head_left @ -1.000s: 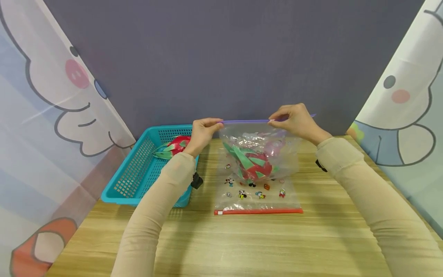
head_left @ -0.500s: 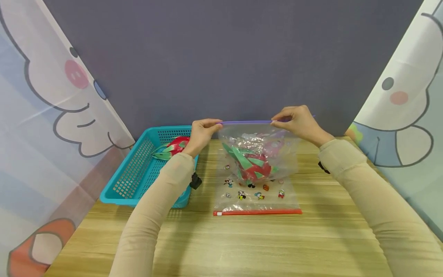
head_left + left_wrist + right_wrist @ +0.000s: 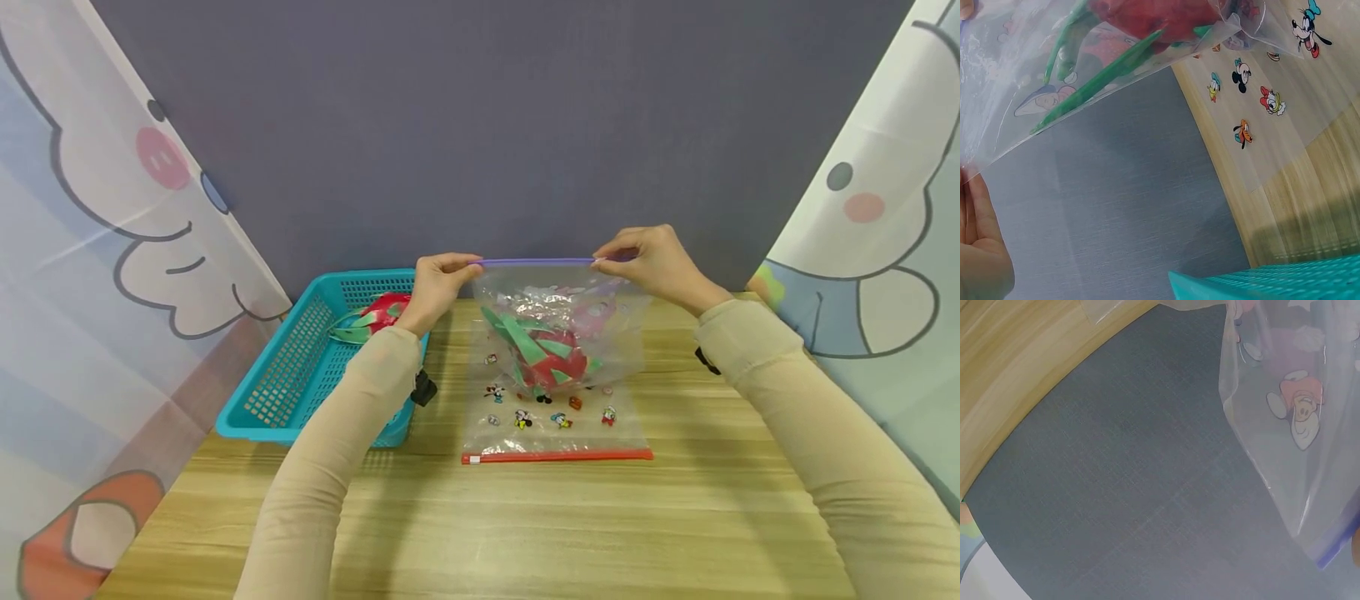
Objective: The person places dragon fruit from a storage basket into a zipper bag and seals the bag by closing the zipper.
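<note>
Your left hand (image 3: 435, 287) pinches the left end of the purple zip strip (image 3: 536, 262) of a clear zip bag (image 3: 562, 333), thumb and fingers curled tight on it; your right hand (image 3: 652, 262) pinches the strip further right, the same narrow grip, so the strip runs straight and level between your two hands; the bag hangs from it above the table (image 3: 525, 525), its lower part bulging down close over a second bag; whether it touches that one, you cannot tell from the head view.

Inside the hanging bag sits a toy dragon fruit (image 3: 551, 358), red with green leaf-like scales, low in the pouch; the left wrist view shows its green scales (image 3: 1094, 81) pressed against the clear film, with cartoon prints on the plastic.

Beneath lies a flat zip bag (image 3: 555, 425) with small cartoon figures printed on it, its red zip strip (image 3: 558, 456) at the edge nearest you.

To your left stands a teal plastic basket (image 3: 300, 375) on the table, just beside your left forearm; a second toy dragon fruit (image 3: 375, 317) lies in it, partly hidden by your left hand.
</note>
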Demonstrator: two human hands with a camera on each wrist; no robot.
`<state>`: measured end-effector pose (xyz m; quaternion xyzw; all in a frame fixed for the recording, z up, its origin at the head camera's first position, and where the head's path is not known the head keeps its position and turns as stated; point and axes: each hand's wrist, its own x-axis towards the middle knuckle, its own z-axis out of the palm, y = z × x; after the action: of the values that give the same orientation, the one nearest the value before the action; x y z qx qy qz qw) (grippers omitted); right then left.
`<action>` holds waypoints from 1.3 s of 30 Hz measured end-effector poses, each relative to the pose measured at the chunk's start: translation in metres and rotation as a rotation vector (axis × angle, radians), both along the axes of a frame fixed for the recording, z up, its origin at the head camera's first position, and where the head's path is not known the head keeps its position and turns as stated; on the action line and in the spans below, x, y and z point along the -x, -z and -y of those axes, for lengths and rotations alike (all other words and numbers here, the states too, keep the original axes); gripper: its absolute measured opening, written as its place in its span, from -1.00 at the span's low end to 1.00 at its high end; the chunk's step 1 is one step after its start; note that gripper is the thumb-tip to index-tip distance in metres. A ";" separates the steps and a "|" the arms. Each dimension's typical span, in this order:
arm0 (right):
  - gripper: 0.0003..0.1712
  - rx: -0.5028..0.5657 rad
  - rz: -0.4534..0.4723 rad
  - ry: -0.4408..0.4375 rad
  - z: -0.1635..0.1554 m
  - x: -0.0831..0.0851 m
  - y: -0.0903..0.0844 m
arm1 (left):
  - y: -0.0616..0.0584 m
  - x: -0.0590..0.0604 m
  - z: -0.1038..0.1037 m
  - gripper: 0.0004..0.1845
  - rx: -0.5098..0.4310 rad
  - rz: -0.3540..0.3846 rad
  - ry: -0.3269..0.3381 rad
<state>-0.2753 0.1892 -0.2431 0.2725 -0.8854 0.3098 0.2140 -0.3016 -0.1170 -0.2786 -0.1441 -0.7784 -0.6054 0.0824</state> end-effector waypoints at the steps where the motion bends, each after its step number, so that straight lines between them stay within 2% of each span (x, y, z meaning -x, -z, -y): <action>1: -0.90 -0.001 0.001 0.006 -0.001 0.000 0.000 | 0.000 0.001 0.000 -0.78 -0.004 0.003 -0.004; 9: -0.87 0.007 0.047 0.041 -0.004 -0.004 0.000 | 0.001 0.002 0.000 -0.77 -0.011 0.013 -0.008; 21: -0.93 0.009 -0.021 0.046 -0.014 -0.006 0.003 | 0.001 0.004 0.003 -0.73 -0.020 0.019 0.004; 29: -0.93 -0.037 -0.072 0.058 -0.019 -0.007 0.000 | 0.001 0.006 0.006 -0.72 -0.015 0.040 -0.006; 39: -0.93 -0.013 -0.051 0.072 -0.022 -0.006 -0.001 | 0.000 0.004 0.014 -0.75 0.006 0.043 -0.013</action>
<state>-0.2689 0.2111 -0.2420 0.2496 -0.8908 0.2894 0.2457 -0.3054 -0.1307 -0.2791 -0.1262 -0.7828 -0.6054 0.0691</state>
